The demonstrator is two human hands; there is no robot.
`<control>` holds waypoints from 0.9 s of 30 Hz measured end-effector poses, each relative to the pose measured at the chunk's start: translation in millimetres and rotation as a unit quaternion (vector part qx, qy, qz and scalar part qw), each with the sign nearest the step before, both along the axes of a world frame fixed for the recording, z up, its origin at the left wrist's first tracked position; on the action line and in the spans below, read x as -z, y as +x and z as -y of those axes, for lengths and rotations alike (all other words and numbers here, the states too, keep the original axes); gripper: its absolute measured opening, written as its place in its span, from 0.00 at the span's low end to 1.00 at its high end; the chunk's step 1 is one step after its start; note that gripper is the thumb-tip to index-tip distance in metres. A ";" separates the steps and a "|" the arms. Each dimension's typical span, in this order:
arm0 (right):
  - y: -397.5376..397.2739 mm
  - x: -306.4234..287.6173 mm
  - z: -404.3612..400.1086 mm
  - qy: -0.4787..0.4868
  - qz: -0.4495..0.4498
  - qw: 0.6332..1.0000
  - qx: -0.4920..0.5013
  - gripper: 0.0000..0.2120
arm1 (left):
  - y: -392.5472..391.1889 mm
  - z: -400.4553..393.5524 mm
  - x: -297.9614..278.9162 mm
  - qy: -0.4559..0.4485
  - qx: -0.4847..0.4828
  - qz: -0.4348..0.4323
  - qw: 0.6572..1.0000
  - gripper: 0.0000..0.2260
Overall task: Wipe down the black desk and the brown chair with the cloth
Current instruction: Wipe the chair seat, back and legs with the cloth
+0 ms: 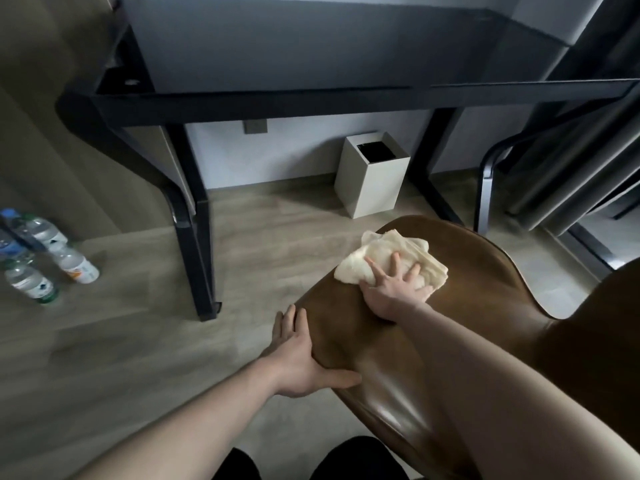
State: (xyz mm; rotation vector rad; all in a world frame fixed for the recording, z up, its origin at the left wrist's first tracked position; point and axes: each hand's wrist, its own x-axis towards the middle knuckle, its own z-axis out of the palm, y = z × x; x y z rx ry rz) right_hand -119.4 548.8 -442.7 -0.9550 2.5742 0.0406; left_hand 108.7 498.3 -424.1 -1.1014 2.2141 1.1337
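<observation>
With right hand (pixel 391 289) fingers spread flat on the crumpled cream cloth (pixel 388 259), press evenly across the glossy brown leather chair seat (pixel 467 282) while the straight-fingered left hand (pixel 301 355) steadies its edge

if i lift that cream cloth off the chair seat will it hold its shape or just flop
The cream cloth will probably flop: it lies bunched in soft folds under the right hand. It looks light. On the glossy brown chair seat it likely slides easily when pushed.

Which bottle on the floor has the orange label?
The water bottle nearest the black desk's leg, rightmost of the group. Its label is orange and white; the other bottles show green or blue.
</observation>
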 end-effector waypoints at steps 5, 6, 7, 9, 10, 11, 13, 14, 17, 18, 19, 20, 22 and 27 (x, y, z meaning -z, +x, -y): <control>17.8 -8.7 -34.4 0.011 0.030 0.999 -0.044 0.27 | -3.5 3.2 -0.4 -0.006 0.003 0.024 1.000 0.78; 27.5 -11.5 -45.5 0.017 0.034 0.998 -0.049 0.27 | -3.6 3.3 -1.7 -0.011 0.003 0.026 1.000 0.78; 37.4 -13.1 -57.5 0.021 0.037 0.998 -0.053 0.27 | -3.3 2.4 -3.8 -0.015 0.004 0.027 1.000 0.78; 61.6 -20.9 -85.1 0.023 0.059 0.997 -0.050 0.27 | -1.4 -4.6 -9.6 -0.030 0.009 0.033 0.999 0.75; 70.5 -23.9 -97.8 0.026 0.069 0.996 -0.044 0.27 | -1.4 -9.8 -12.1 -0.046 0.008 0.036 0.998 0.73; 75.6 -27.1 -108.2 0.034 0.075 0.996 -0.039 0.27 | -2.4 -15.6 -14.7 -0.068 0.007 0.041 0.997 0.70; 80.4 -25.2 -123.6 0.064 0.093 0.993 -0.028 0.28 | -6.5 -27.6 -20.8 -0.117 0.026 0.047 0.992 0.65; 82.1 -24.6 -129.5 0.070 0.103 0.992 -0.016 0.29 | -7.7 -33.2 -23.2 -0.136 0.041 0.049 0.989 0.64; 76.5 -28.7 -147.7 0.090 0.112 0.990 -0.011 0.31 | -8.1 -41.7 -27.8 -0.135 0.069 0.076 0.986 0.67; 75.8 -33.7 -153.8 0.106 0.097 0.989 -0.025 0.29 | -7.5 -42.1 -29.4 -0.127 0.079 0.093 0.984 0.71; 75.5 -38.0 -159.5 0.109 0.073 0.991 -0.027 0.28 | -7.8 -41.7 -30.5 -0.123 0.094 0.110 0.982 0.74; 74.5 -42.1 -164.2 0.119 0.045 0.991 -0.035 0.28 | -9.0 -41.4 -32.1 -0.120 0.112 0.129 0.978 0.78; 71.8 -38.0 -163.2 0.142 0.015 0.990 -0.019 0.30 | -13.2 -39.5 -35.4 -0.118 0.142 0.159 0.970 0.81; 60.4 -16.8 -132.9 0.067 0.028 0.997 0.034 0.35 | -23.6 -24.7 -22.6 -0.113 0.149 0.151 0.971 0.84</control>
